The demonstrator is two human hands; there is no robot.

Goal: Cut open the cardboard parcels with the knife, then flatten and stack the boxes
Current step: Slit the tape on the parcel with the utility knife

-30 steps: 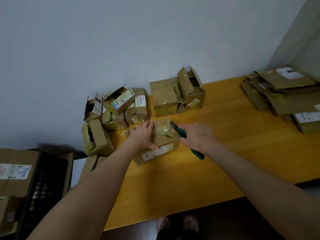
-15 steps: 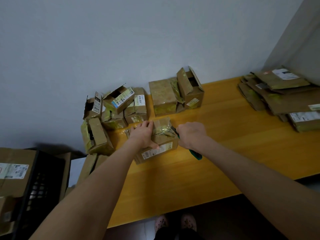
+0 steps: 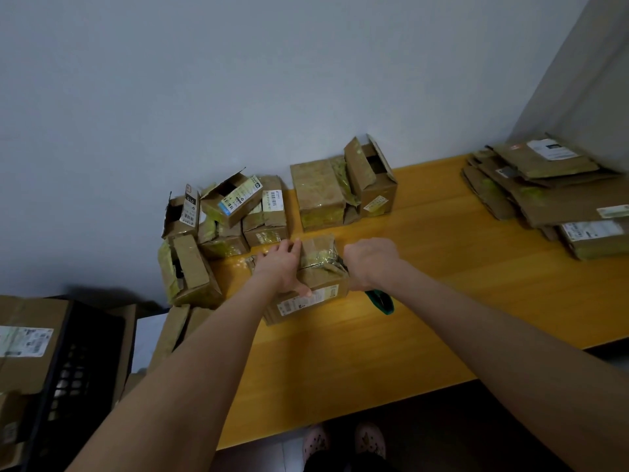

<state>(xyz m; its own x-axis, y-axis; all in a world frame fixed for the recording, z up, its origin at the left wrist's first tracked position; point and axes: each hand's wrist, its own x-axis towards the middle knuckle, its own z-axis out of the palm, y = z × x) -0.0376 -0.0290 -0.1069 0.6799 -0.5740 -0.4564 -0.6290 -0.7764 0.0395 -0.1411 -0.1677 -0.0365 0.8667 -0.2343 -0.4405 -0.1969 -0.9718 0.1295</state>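
We get a pretty dim, flat shot here: soft indoor light, no source we can pin down. The wall [image 3: 238, 80] greys out toward the corners, and the floor [image 3: 459, 434] under the table [image 3: 340, 369] is nearly black. Tape on the parcel [image 3: 318, 262] glints a little. Wide-angle bend curves the table edge, and the bottom looks stretched and soft.

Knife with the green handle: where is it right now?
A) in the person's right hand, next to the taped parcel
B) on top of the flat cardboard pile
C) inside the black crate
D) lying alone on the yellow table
A: the right hand grips the green-handled knife, whose handle end sticks out below the fist, beside the taped parcel that the left hand presses on.
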